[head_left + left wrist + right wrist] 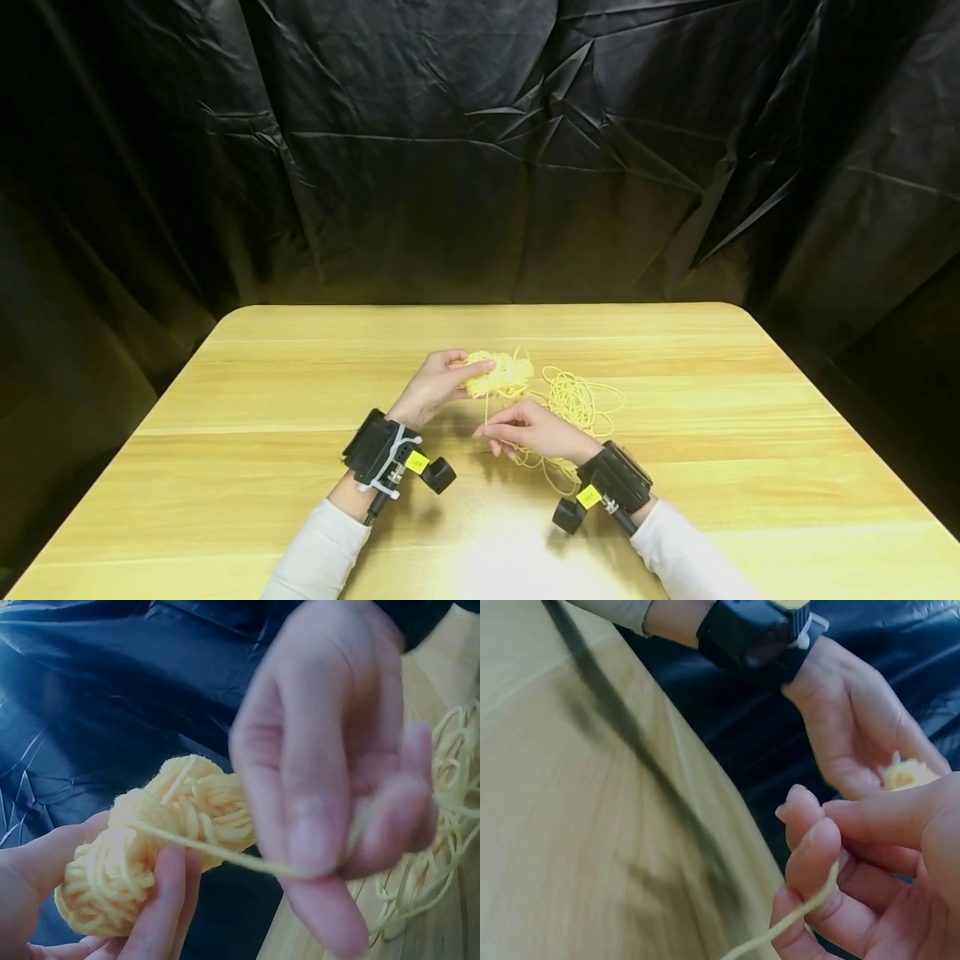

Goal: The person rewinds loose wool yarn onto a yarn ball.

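My left hand (432,390) grips a thick yellow yarn ball (112,881), its thumb and fingers round one end. In the left wrist view the ball is oblong, with strands wound across its middle. A single strand (217,851) runs taut from the ball to my right hand (536,429), which pinches it between thumb and fingers. From those fingers the yarn trails down, as the right wrist view shows at the loose strand (780,926). On the table beside the right hand lies a loose tangle of yellow yarn (573,400), partly hidden by that hand and forearm.
The light wooden table (262,467) has rounded far corners. Behind it hangs a creased black sheet (412,208). Both wrists wear black straps with small cameras, the left camera (438,475) and the right camera (568,515) jutting inward over the table.
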A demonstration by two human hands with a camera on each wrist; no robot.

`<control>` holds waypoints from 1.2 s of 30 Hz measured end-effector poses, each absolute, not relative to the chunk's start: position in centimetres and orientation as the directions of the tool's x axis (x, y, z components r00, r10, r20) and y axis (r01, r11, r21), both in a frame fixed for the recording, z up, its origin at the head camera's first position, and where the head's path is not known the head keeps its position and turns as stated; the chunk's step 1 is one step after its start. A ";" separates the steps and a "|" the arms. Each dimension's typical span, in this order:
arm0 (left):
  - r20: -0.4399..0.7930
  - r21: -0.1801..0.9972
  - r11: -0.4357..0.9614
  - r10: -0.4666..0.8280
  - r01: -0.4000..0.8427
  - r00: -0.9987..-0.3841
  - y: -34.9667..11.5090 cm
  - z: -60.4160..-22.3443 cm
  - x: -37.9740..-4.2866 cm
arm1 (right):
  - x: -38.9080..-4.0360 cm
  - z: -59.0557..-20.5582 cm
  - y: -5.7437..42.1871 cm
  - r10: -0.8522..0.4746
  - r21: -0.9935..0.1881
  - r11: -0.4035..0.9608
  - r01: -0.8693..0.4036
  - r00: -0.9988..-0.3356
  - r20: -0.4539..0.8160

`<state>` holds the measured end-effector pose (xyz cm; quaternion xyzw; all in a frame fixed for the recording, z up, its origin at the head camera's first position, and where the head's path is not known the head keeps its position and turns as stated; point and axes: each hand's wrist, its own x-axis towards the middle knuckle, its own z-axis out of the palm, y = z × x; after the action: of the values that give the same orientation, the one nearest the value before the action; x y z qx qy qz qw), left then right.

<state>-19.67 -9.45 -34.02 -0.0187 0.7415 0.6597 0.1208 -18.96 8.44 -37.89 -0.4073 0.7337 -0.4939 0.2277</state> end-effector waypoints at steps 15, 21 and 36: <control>-0.180 0.984 0.073 0.359 -0.164 -0.916 -9.4 -34.0 -19.5 | -21.2 -38.8 10.7 -0.655 -0.981 0.191 -0.038 -0.749 -0.098; -0.186 0.981 0.129 0.374 -0.148 -0.909 -9.4 -34.2 -19.5 | -21.9 -37.9 11.2 -0.648 -0.995 0.081 0.056 -0.756 -0.095; -0.174 0.977 0.163 0.255 -0.135 -0.951 -9.1 -34.7 -19.6 | -20.9 -34.2 10.6 -0.425 -0.982 0.093 -0.163 -0.899 0.109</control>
<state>-19.63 -9.13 -34.70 0.0402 0.7474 0.6456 0.1512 -20.90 10.65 -34.18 -0.2007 0.7323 -0.6427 0.1019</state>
